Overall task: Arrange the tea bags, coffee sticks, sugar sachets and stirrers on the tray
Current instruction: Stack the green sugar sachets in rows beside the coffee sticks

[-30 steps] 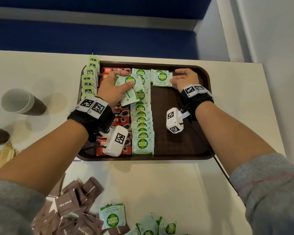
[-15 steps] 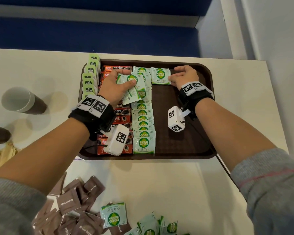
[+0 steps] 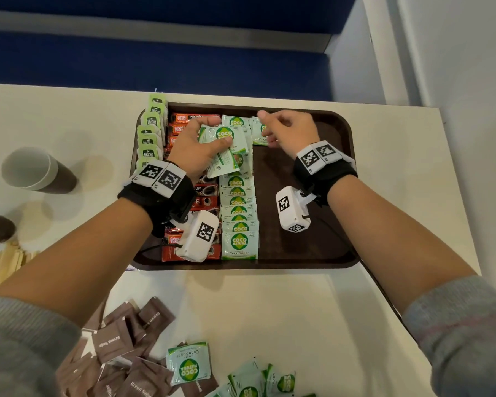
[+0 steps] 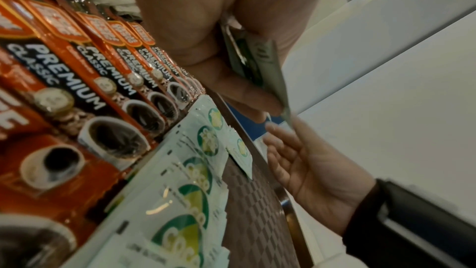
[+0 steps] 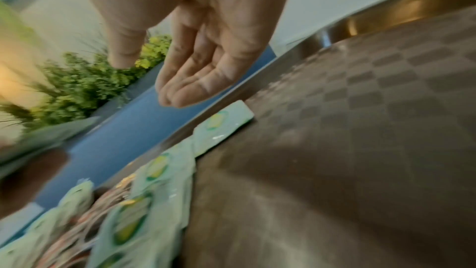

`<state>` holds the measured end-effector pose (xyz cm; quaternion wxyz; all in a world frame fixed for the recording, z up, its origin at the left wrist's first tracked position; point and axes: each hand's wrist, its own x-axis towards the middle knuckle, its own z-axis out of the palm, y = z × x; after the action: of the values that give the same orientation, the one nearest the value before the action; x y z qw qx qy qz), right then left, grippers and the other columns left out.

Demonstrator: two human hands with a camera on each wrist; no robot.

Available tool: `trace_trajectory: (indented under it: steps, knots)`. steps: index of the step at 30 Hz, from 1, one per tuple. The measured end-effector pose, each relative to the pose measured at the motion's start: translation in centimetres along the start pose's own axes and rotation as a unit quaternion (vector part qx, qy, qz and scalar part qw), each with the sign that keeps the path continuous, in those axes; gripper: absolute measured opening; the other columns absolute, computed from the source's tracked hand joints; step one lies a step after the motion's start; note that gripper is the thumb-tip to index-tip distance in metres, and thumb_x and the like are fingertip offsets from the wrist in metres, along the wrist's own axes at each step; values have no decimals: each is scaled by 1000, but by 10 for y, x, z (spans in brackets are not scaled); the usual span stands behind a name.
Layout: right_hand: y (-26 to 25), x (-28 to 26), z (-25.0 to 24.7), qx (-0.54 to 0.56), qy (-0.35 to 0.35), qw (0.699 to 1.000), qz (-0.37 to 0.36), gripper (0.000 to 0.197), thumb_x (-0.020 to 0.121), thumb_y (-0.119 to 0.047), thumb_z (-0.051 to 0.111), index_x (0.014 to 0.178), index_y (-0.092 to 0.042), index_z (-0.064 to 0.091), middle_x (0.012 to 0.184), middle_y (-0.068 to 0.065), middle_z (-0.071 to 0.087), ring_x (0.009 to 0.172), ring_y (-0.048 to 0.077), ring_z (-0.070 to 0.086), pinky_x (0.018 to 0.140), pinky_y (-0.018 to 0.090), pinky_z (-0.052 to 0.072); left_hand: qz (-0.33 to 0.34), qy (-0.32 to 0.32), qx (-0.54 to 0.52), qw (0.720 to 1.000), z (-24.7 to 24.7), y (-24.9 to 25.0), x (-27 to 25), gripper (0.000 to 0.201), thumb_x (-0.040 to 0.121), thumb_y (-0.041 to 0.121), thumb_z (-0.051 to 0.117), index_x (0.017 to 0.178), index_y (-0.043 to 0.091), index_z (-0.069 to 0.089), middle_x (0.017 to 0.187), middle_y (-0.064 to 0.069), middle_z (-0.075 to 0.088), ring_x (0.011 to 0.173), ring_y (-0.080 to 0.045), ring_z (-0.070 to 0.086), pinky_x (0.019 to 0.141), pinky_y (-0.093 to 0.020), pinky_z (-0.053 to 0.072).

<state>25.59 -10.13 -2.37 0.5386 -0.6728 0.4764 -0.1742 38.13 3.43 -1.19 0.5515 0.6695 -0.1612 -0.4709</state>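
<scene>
Left hand [image 3: 194, 147] grips a small stack of green sugar sachets [image 3: 223, 138] above the far end of the tray [image 3: 312, 253]. Right hand [image 3: 288, 130] hovers beside it, fingers relaxed and holding nothing, over a lone sachet [image 5: 222, 121] at the tray's far edge.

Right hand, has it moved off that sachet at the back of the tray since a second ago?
Yes. The right hand has lifted off the sachet and shifted left along the tray's far rim, its fingers empty, toward the left hand.
</scene>
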Motion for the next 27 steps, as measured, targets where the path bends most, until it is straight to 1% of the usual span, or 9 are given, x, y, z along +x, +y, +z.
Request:
trace_trajectory:
  steps: [3, 5, 9, 12, 14, 17, 20, 23, 27]
  knots:
    - [-13, -12, 11, -29, -130, 991, -8, 25, 86, -35, 65, 99, -14, 67, 86, 0, 69, 72, 6, 65, 62, 18, 54, 11, -8, 4, 1000, 1, 0, -2, 39, 81, 4, 71, 111, 19, 52, 116, -18, 64, 102, -34, 65, 91, -54, 51]
    - [-17, -15, 15, -23, -154, 988, -10, 23, 85, -27, 68, 101, -9, 66, 88, 3, 68, 75, 10, 66, 64, 19, 56, 12, -19, 1, 1000, 1, 1, -5, 40, 80, 2, 71, 110, 20, 52, 118, -20, 63, 105, -37, 63, 92, -55, 50]
    - [-22, -17, 13, 15, -131, 991, -13, 20, 84, -16, 70, 98, -4, 64, 86, 7, 67, 68, 9, 65, 56, 15, 53, 17, -25, -1, 1000, 0, 6, -11, 39, 81, -1, 69, 109, 21, 51, 118, -18, 63, 103, -36, 65, 90, -54, 51]
    - [-22, -15, 6, 40, -98, 994, -13, 6, 85, -11, 67, 85, -11, 61, 84, 3, 67, 66, 4, 66, 55, 14, 51, 18, -12, 7, 1000, -2, 6, -13, 32, 85, 4, 67, 109, 18, 50, 114, -19, 66, 100, -34, 66, 89, -54, 51]
    - [-19, -12, -3, 67, -49, 997, 4, 4, 87, -8, 65, 87, -10, 62, 87, 2, 68, 71, 6, 66, 59, 15, 54, 14, 2, 15, 1000, -5, 4, -13, 29, 84, 8, 69, 103, 23, 53, 109, -19, 68, 98, -34, 67, 89, -55, 51]
    - [-2, -4, -19, 22, 26, 999, 41, 21, 89, -8, 62, 109, -2, 64, 101, 6, 68, 84, 14, 65, 69, 17, 56, 6, 8, 23, 1000, -7, 3, -13, 31, 81, 10, 73, 99, 27, 55, 108, -17, 69, 97, -33, 68, 88, -55, 52]
    - [20, 3, -27, -46, 52, 995, 74, 26, 88, -15, 64, 113, -9, 66, 106, 5, 69, 93, 18, 67, 87, 31, 55, 5, 6, 24, 1000, -7, 3, -12, 31, 81, 8, 72, 99, 26, 54, 109, -16, 69, 96, -31, 69, 87, -54, 53]
    - [31, 4, -24, -55, 53, 991, 109, 24, 87, -15, 65, 110, -11, 67, 103, 7, 70, 93, 22, 68, 87, 35, 55, 2, 3, 21, 1000, -5, 3, -11, 32, 82, 7, 71, 103, 22, 53, 110, -16, 68, 96, -31, 68, 87, -53, 53]
    - [38, 7, -17, -62, 54, 989, 125, 20, 84, -14, 68, 104, -14, 69, 98, 6, 70, 91, 22, 68, 88, 37, 55, -2, 2, 16, 1000, -3, 1, -8, 35, 81, 6, 71, 107, 19, 52, 111, -15, 68, 96, -30, 69, 87, -52, 54]
